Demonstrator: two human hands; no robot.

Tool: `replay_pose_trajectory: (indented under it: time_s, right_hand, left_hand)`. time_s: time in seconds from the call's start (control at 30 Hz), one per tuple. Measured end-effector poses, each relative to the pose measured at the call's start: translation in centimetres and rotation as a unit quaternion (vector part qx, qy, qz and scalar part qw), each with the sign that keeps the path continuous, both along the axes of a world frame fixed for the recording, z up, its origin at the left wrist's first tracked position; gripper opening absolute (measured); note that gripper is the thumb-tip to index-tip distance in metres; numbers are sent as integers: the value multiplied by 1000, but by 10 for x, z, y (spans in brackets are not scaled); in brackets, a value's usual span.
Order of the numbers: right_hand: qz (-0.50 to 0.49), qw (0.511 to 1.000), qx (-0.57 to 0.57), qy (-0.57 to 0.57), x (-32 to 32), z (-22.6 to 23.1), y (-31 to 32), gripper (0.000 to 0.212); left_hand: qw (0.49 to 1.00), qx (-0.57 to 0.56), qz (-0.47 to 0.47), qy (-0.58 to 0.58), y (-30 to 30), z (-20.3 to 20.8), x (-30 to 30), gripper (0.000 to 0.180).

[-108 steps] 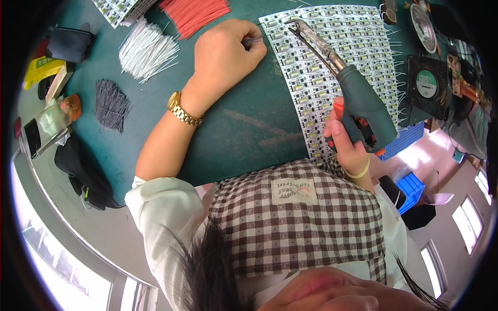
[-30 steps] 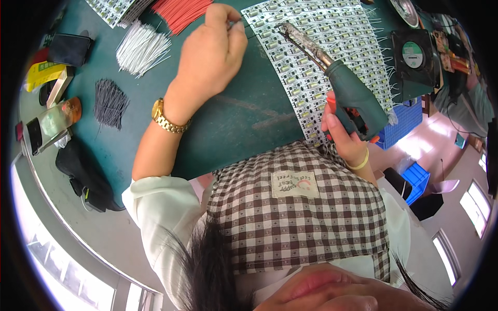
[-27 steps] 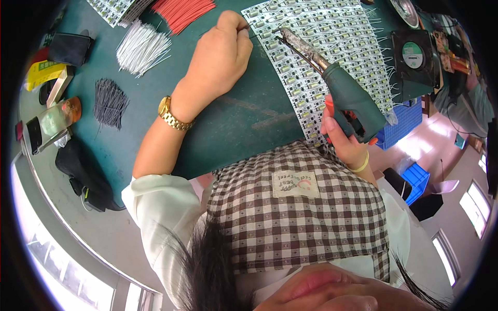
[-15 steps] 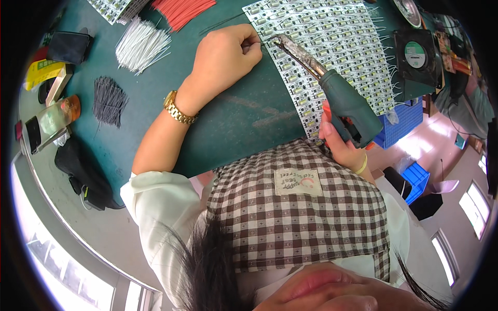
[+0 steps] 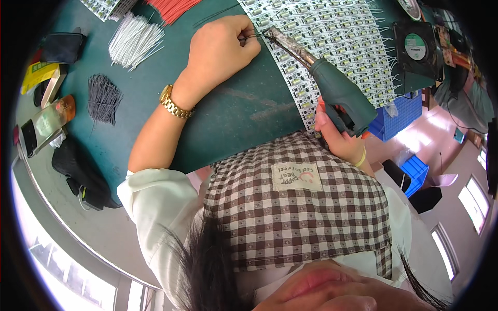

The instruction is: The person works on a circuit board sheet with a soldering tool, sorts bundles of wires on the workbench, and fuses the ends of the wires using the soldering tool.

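My left hand [image 5: 220, 49], with a gold watch on its wrist, rests on the green mat [image 5: 233, 114] and pinches a thin dark wire [image 5: 250, 36] at the left edge of a white panel of LED strips [image 5: 332, 31]. My right hand [image 5: 340, 140] grips a dark green soldering gun [image 5: 340, 96] by its handle. The gun's long metal tip reaches up and left, ending right at my left fingertips and the wire.
Bundles of cut wire lie on the mat: white [image 5: 135, 39], black [image 5: 104, 96] and red [image 5: 171, 6]. A black fan [image 5: 415, 46] stands at the right, a blue bin [image 5: 402, 111] below it. A black pouch [image 5: 78, 171] lies near the left table edge.
My left hand reached up to the red wires, then came back down to the panel's edge. The soldering tip swung left until it met my fingertips.
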State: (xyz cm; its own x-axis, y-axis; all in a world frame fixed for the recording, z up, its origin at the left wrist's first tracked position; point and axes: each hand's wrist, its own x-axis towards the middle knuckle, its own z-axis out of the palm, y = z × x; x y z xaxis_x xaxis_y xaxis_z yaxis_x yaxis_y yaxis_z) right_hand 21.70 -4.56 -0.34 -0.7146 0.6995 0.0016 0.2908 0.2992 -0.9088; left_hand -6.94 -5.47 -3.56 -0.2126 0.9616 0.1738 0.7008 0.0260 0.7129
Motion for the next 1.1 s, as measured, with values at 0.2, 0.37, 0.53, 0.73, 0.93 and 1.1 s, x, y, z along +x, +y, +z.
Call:
replay_pose_trajectory:
  time_s: [0.2,0.37,0.53,0.73,0.93,1.1]
  right_hand:
    - [-1,999,-12,-34,0,3,-1,21]
    - [-62,997,-42,-31,-1,6,-6,20]
    - [-91,986,-79,114,-1,10,-2,31]
    - [-105,984,-100,102,8,14,-2,34]
    - [-137,978,-121,99,25,6,-13,38]
    - [-78,984,-128,101,29,9,-16,40]
  left_hand:
    - [1000,24,-9,8,0,-3,0,10]
    - [999,48,-14,17,-1,-4,-1,10]
    - [999,36,-12,22,-1,-2,0,9]
    - [998,35,-21,45,-1,-3,-2,10]
    - [993,117,7,13,1,27,-15,19]
    - [987,112,-24,-115,-10,24,-24,12]
